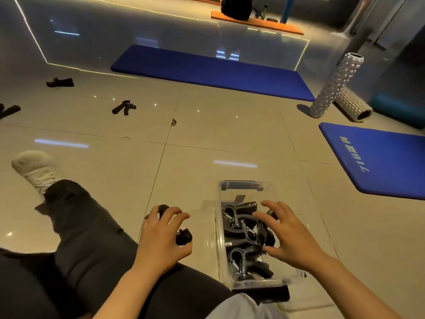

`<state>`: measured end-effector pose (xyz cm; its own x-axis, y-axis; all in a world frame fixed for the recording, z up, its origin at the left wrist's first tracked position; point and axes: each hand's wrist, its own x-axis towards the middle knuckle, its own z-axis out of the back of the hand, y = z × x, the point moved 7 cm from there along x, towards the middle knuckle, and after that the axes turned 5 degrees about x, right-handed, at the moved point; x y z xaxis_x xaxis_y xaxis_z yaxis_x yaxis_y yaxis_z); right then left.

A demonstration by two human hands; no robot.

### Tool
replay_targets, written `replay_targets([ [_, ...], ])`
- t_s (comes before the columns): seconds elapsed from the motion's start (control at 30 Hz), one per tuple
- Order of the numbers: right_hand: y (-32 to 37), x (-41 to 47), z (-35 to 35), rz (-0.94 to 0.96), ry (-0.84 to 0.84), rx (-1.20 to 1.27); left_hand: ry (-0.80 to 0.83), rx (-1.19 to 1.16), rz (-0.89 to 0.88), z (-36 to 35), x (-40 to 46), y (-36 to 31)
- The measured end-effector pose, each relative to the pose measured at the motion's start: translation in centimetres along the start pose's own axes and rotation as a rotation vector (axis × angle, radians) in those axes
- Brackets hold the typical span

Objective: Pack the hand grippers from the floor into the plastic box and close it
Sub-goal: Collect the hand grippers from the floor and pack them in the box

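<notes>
A clear plastic box [243, 187] stands open on the tiled floor in front of me, with several black hand grippers [243, 229] piled inside. My right hand [289, 236] hovers over the box with fingers spread, touching or almost touching the pile. My left hand [161, 236] holds a black hand gripper [184, 237] just left of the box. More hand grippers lie on the floor at the left: one [124, 107] in the middle distance, another [60, 82] farther back, and one [9, 110] at the frame's left edge.
My leg in dark trousers [87, 226] and a white shoe [36, 169] stretch out at the left. Blue mats [207, 70] [379, 157] lie ahead and at the right. Two grey foam rollers [335, 86] stand at the right. A person sits on an orange mat [255, 23] far back.
</notes>
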<state>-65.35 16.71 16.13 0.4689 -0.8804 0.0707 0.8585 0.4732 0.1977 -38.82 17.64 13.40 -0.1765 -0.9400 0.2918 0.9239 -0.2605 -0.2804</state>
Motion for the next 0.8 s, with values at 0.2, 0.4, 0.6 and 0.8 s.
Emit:
replay_targets([
  [0.2, -3.4, -1.4, -0.6, -0.033, 0.064, 0.043, 0.074, 0.083, -0.137, -1.6, 0.9, -4.1],
  [0.4, -6.4, -1.3, -0.6, -0.089, 0.075, 0.104, 0.073, 0.079, -0.188, -0.4, 5.1, -8.0],
  [0.6, -7.6, 0.7, -2.5, -0.156, 0.132, 0.199, 0.043, 0.026, -0.100, 1.4, 9.4, -10.4],
  [0.8, -8.2, -0.1, -5.3, -0.204, 0.157, 0.304, 0.179, -0.057, -0.070, -0.6, 8.4, -10.0],
])
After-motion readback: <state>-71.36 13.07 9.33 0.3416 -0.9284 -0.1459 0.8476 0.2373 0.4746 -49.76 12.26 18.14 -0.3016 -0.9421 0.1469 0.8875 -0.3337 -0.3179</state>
